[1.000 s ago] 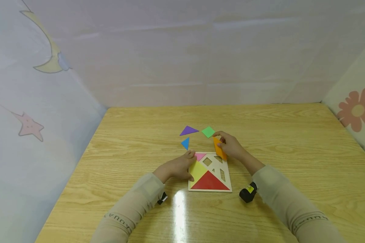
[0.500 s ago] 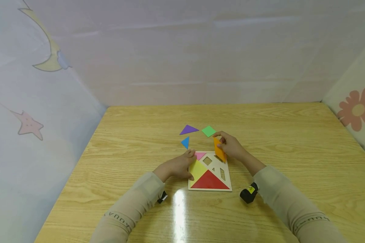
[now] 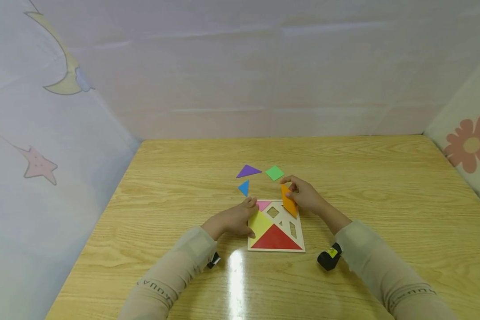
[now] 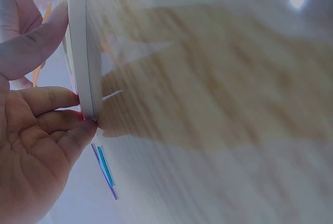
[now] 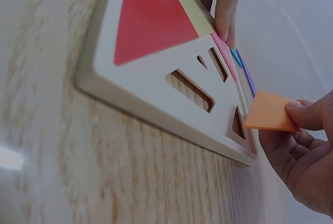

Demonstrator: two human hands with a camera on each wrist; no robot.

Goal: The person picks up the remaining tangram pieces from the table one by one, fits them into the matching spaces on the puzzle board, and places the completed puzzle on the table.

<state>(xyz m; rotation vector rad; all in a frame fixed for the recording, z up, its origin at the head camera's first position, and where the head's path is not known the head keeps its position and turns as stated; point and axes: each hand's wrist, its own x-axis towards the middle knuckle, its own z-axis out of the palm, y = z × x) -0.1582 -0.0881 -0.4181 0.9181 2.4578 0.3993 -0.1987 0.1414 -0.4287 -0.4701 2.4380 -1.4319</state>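
My right hand [image 3: 307, 195] pinches an orange parallelogram tangram piece [image 5: 268, 110] between thumb and fingers, tilted over the far right corner of a white tangram board [image 5: 140, 81]. The board holds a red triangle [image 3: 274, 239], a yellow triangle [image 3: 260, 224] and a pink piece [image 3: 262, 205]. Several cut-out holes show in its bare part. My left hand [image 3: 236, 219] rests on the board's left edge, its fingertips touching the edge in the left wrist view and partly covering the yellow and pink pieces.
Beyond the board, a blue triangle [image 3: 244, 188], a purple triangle [image 3: 248, 170] and a green square [image 3: 274, 173] lie on the wooden table [image 3: 176, 178]. A pale wall hanging [image 3: 240, 89] stands behind the table. Black wrist-worn devices show under both sleeves.
My right hand has moved slightly nearer with the orange piece, which now covers more of the board's far right corner. The left hand and the other pieces stay in place.
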